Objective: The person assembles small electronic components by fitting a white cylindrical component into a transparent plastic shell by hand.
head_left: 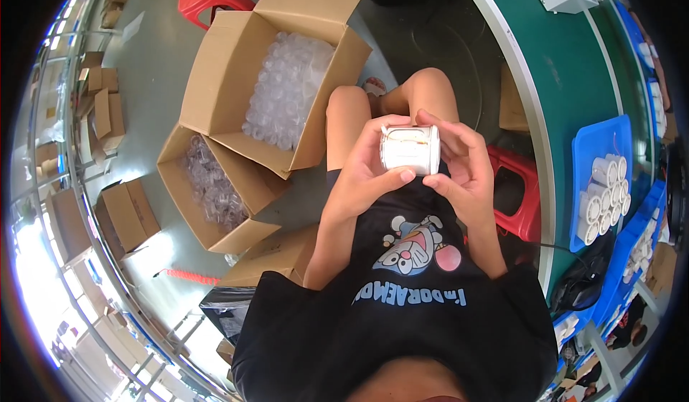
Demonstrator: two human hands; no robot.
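A white cylindrical housing lies sideways between my two hands, above my lap. A thin orange-brown line, perhaps a wire, runs across its side, and its right end has a rim. My left hand grips the left end, with the thumb along the lower edge. Curled round the right end is my right hand, its thumb near the lower rim and its fingers over the top. The undersides of the fingers and the back of the housing are hidden.
An open carton of clear plastic pieces stands front left, beside a smaller carton of clear parts. To the right, a green conveyor or bench carries a blue tray of similar white cylinders. Red stools stand nearby.
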